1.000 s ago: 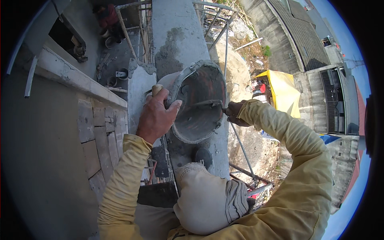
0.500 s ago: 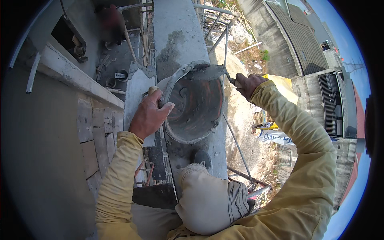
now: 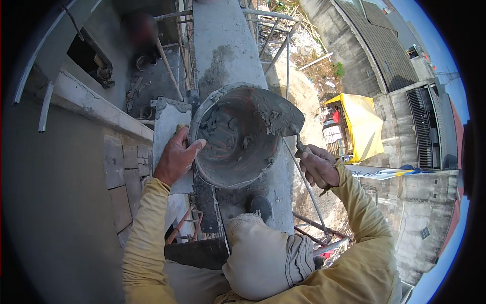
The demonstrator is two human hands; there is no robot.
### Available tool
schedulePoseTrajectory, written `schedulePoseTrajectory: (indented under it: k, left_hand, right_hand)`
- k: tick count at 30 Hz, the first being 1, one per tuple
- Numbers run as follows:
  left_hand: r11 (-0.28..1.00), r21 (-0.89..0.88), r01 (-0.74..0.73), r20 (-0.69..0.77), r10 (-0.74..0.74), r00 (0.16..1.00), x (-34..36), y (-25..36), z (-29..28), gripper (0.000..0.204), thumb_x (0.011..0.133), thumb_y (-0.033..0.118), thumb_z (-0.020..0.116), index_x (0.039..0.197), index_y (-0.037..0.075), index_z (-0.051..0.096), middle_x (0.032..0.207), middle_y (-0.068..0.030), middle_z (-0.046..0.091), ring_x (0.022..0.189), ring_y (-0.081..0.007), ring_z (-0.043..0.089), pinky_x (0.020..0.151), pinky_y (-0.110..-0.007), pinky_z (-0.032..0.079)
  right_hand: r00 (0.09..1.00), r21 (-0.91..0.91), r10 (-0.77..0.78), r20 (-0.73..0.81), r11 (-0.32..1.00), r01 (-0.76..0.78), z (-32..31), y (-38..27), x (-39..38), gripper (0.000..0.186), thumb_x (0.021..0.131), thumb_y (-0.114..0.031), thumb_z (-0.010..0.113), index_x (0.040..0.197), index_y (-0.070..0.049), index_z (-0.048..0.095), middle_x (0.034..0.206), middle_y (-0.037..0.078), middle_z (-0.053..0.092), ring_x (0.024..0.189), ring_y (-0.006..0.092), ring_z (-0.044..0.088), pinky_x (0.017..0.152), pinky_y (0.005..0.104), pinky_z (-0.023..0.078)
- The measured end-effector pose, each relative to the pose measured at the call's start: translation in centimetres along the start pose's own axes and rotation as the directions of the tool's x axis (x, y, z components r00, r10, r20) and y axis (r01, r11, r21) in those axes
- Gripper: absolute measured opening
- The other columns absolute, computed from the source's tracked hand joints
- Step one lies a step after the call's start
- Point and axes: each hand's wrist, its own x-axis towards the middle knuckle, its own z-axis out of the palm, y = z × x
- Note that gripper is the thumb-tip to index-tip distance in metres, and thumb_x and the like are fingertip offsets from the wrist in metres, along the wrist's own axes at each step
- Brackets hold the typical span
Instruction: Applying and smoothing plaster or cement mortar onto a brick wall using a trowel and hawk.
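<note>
A round bucket coated in grey mortar rests on the concrete ledge in front of me, its mouth facing me. Wet mortar clings to its bottom and sides. My right hand is closed round the handle of a trowel, whose mortar-covered blade lies over the bucket's right rim. My left hand, at the bucket's left rim, grips the wooden handle of a flat plastering board. Mortar sits along the board's far edge. The left thumb lies against the rim; the other fingers are partly hidden.
The ledge runs away from me, with my knee and shoe above its near part. Scaffold poles stand on the right beside a drop to the ground and a yellow canopy. Another person is at the far left.
The trowel has swung round to the right rim, its blade showing more mortar, as my right hand came nearer me. My left hand and the board shifted slightly left and nearer.
</note>
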Motion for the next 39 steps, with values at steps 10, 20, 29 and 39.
schedulePoseTrajectory:
  k: [10, 20, 29, 39]
  left_hand:
    - [0.998, -0.058, -0.007, 0.148, 0.015, 0.989, -0.7, -1.5, -0.6, 0.035, 0.091, 0.019, 0.067, 0.118, 0.000, 0.055, 0.103, -0.0013, 0.058, 0.090, -0.0068, 0.050, 0.080, -0.023, 0.044]
    - [0.999, -0.022, -0.043, 0.067, 0.044, 0.997, 0.4, -2.0, -0.5, 0.033, 0.089, 0.027, 0.071, 0.097, 0.001, 0.052, 0.088, -0.0025, 0.046, 0.081, -0.0127, 0.040, 0.074, -0.029, 0.040]
    - [0.959, 0.257, -0.119, -0.003, 0.124, 0.992, -0.8, 2.1, 3.0, 0.028, 0.090, 0.024, 0.069, 0.093, 0.001, 0.054, 0.084, -0.0042, 0.049, 0.078, -0.0109, 0.044, 0.072, -0.027, 0.041]
    - [0.925, 0.330, -0.191, -0.012, 0.206, 0.978, -1.3, 2.0, 3.8, 0.036, 0.088, 0.027, 0.071, 0.099, -0.001, 0.053, 0.089, -0.0159, 0.050, 0.082, -0.0269, 0.045, 0.078, -0.039, 0.043]
  right_hand:
    - [0.995, 0.302, -0.064, 0.072, 0.952, 0.039, 3.4, 0.3, 4.0, 0.039, 0.100, -0.047, 0.052, 0.110, -0.010, 0.052, 0.071, 0.000, 0.052, 0.045, 0.0106, 0.050, 0.040, 0.0272, 0.044]
    - [0.998, -0.918, -0.022, 0.058, 0.391, 0.062, -0.6, -0.6, 0.4, 0.048, 0.092, -0.047, 0.062, 0.121, -0.010, 0.053, 0.096, 0.021, 0.069, 0.085, 0.0419, 0.069, 0.076, 0.0508, 0.054]
    - [0.932, -0.993, -0.352, 0.088, -0.103, 0.055, 3.3, -6.6, 7.7, 0.043, 0.093, -0.028, 0.059, 0.132, -0.015, 0.045, 0.097, 0.017, 0.063, 0.083, 0.0366, 0.070, 0.069, 0.0489, 0.057]
    - [0.997, -0.968, 0.070, -0.021, 0.250, -0.038, 4.8, -1.9, 9.8, 0.041, 0.095, -0.021, 0.051, 0.134, -0.008, 0.046, 0.102, 0.018, 0.062, 0.092, 0.0388, 0.068, 0.083, 0.0487, 0.056]
